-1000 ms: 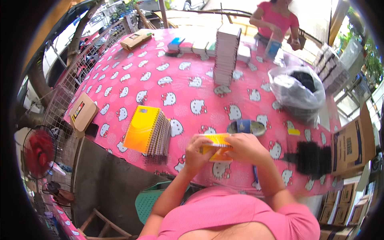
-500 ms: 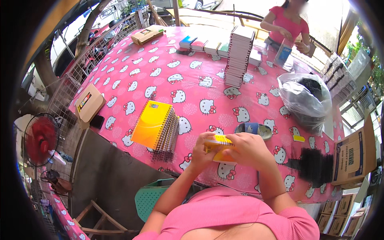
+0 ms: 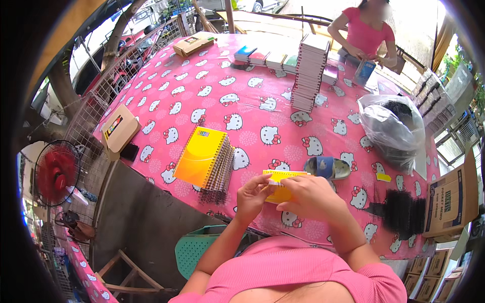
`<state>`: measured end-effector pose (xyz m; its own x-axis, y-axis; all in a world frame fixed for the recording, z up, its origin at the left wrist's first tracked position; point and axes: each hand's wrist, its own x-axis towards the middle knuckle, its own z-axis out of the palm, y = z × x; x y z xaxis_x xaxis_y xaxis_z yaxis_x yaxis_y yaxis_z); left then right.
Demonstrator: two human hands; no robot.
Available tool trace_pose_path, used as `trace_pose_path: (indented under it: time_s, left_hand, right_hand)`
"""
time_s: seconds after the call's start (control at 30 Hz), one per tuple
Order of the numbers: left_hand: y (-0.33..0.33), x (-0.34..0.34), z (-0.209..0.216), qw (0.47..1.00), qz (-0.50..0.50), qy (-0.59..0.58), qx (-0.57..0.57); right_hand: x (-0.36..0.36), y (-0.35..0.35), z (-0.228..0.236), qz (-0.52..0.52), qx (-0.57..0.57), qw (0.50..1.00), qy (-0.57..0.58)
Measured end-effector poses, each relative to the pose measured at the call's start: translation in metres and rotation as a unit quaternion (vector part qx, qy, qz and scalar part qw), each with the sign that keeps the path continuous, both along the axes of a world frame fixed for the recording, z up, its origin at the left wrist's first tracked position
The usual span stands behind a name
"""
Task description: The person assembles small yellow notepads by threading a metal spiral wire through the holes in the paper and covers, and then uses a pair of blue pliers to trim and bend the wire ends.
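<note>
Both my hands are at a small yellow notebook [image 3: 281, 194] near the table's front edge. A row of punched holes runs along its far edge. My left hand [image 3: 252, 198] pinches its left side between thumb and fingers. My right hand [image 3: 319, 200] is closed over its right side, fingers bent across the top; it hides much of the cover. Just beyond, a blue slipper [image 3: 323, 167] lies on the tablecloth. To the left stands a stack of yellow spiral notebooks [image 3: 203, 156]. A pile of black binding coils [image 3: 403, 213] lies to the right.
A clear plastic bag [image 3: 371, 121] holding black coils sits at right, above an open cardboard box [image 3: 449, 202]. A tall spiral-notebook stack [image 3: 309, 76] rises at the back. Across the table, a person in pink [image 3: 366, 38] handles a blue-covered item. A red fan [image 3: 58, 174] stands left.
The notebook has tipped flatter, its punched edge now facing away from me. My right hand has shifted slightly lower around it. The whole view has moved a little.
</note>
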<state>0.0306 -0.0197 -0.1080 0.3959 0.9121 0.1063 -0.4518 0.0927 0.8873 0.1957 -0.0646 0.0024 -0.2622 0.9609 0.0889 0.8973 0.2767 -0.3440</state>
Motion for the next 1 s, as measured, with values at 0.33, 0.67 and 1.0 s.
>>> trace_pose_path:
  time_s: [0.33, 0.67, 1.0]
  left_hand:
    - [-0.005, -0.005, 0.001, 0.997, 0.032, 0.07, 0.02]
    - [-0.027, -0.006, 0.076, 0.998, -0.039, 0.008, -0.05]
    - [-0.022, -0.001, 0.087, 0.99, -0.099, 0.041, 0.096]
  right_hand:
    - [0.002, 0.02, -0.003, 0.001, -0.151, 0.988, -0.036]
    - [0.006, -0.005, 0.011, -0.003, 0.066, 0.943, 0.326]
    - [0.008, -0.023, 0.016, 0.037, 0.044, 0.828, 0.558]
